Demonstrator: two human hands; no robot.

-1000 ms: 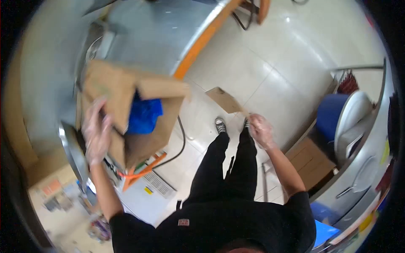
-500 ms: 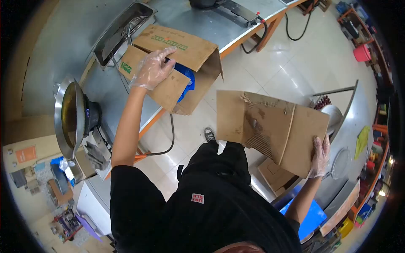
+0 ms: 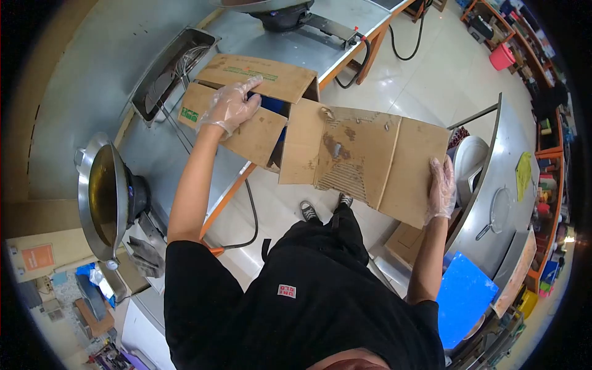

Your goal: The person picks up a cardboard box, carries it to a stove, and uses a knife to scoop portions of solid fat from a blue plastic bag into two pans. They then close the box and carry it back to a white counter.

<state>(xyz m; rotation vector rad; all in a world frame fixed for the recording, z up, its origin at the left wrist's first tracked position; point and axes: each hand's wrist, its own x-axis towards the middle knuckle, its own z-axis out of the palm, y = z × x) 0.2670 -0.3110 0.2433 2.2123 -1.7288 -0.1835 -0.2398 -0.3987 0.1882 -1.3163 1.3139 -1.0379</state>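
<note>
My left hand (image 3: 229, 108), in a clear plastic glove, grips the top flap of a cardboard box (image 3: 250, 134) at the edge of the steel counter. Through the gap between the flaps, dark blue plastic (image 3: 269, 103) shows inside. My right hand (image 3: 441, 188), gloved likewise, is closed on the right edge of a creased, stained piece of cardboard (image 3: 361, 145). Its surface is torn down to the corrugation in one patch. The far end of this piece overlaps the box's open right side in this view. The right fingertips lie partly along the cardboard edge.
A wok (image 3: 106, 194) with oil sits on a burner at left. A metal trough (image 3: 151, 98) holds a whisk beside the box. At right are a steel table (image 3: 487, 228), a strainer (image 3: 501, 206) and a blue board (image 3: 464, 299). A hose (image 3: 251, 213) hangs below the counter.
My right hand has brought the cardboard piece leftward and up, so its far end now reaches the box. The left hand keeps its hold on the flap. The view has shifted slightly.
</note>
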